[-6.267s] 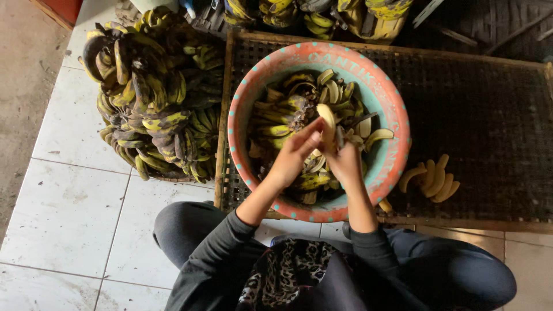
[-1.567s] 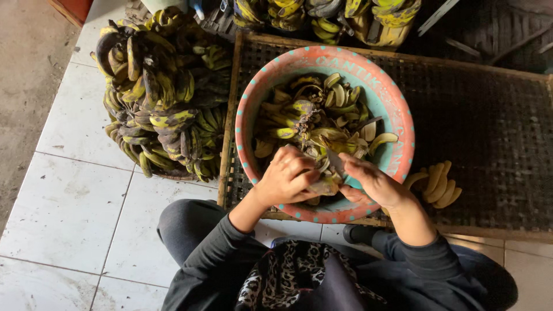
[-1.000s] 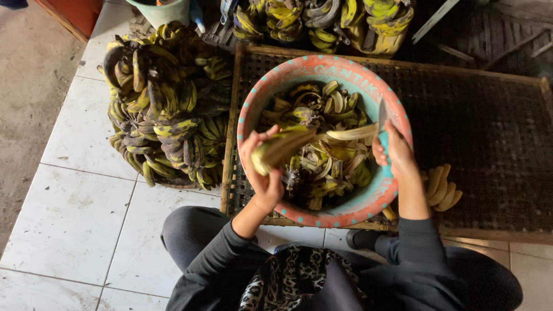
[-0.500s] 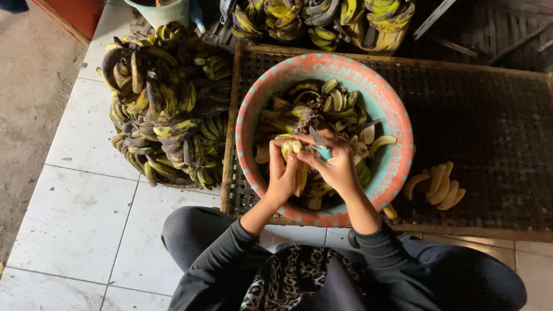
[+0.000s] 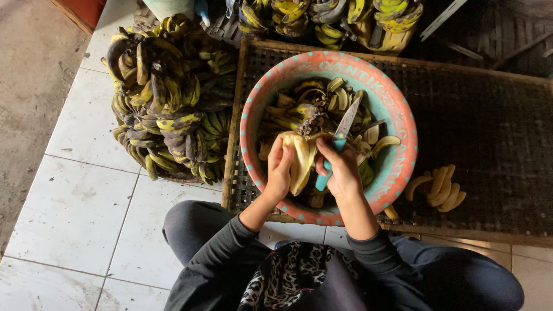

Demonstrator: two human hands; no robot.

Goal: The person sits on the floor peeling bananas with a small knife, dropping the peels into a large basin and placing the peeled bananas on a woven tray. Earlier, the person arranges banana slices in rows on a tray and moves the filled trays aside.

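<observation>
Over the basin (image 5: 397, 124), left hand (image 5: 280, 170) grips a banana (image 5: 302, 158), right hand (image 5: 343, 170) clasps a knife (image 5: 339, 140).

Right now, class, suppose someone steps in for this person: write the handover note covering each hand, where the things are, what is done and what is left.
Left hand: holds a half-peeled banana over the basin.
Right hand: grips the blue-handled knife, blade pointing up and away, fingers also at the banana.
Basin: sits on the mesh rack, full of peels and bananas.
Done: a few peeled bananas lie on the rack to the right.
Left: the pile of unpeeled bunches at left, more bunches behind.
</observation>
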